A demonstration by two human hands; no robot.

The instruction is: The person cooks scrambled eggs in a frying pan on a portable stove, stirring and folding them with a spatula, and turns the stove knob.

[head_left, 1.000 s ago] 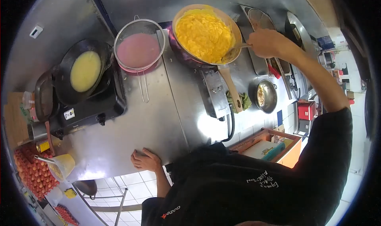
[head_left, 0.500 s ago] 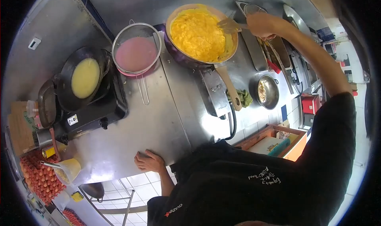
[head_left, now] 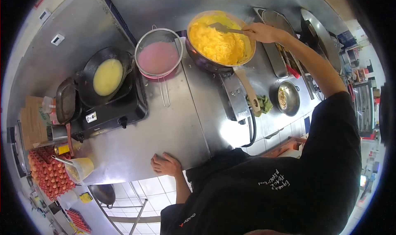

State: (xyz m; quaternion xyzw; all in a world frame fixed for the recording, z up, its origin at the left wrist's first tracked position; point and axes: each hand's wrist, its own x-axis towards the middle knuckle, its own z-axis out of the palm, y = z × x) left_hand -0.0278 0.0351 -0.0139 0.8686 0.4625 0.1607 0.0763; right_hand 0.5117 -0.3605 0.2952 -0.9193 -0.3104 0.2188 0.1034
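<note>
My right hand [head_left: 264, 32] grips the handle of a spatula [head_left: 220, 28]. The spatula's blade sits in yellow scrambled eggs [head_left: 222, 47], toward the far side of a deep pan [head_left: 201, 63]. That pan stands on a portable stove [head_left: 237, 99], and its pale handle [head_left: 248, 89] points toward my body. My left hand [head_left: 166, 165] lies on the front edge of the steel counter [head_left: 165, 127], fingers a little apart, holding nothing. Left of the pan, a mesh strainer [head_left: 167, 92] rests over a bowl of pink stuff [head_left: 158, 58].
On the left, a black frying pan [head_left: 88, 76] with pale yellow liquid sits on a black stove [head_left: 113, 115]. Egg trays [head_left: 51, 173] and a plastic jug [head_left: 84, 167] are at the lower left. A small steel pan [head_left: 292, 98] and a green cloth [head_left: 265, 105] lie to the right.
My right hand has pushed the spatula leftward across the eggs, from the pan's right side toward its far middle. My left hand stays on the counter edge. The camera view has shifted.
</note>
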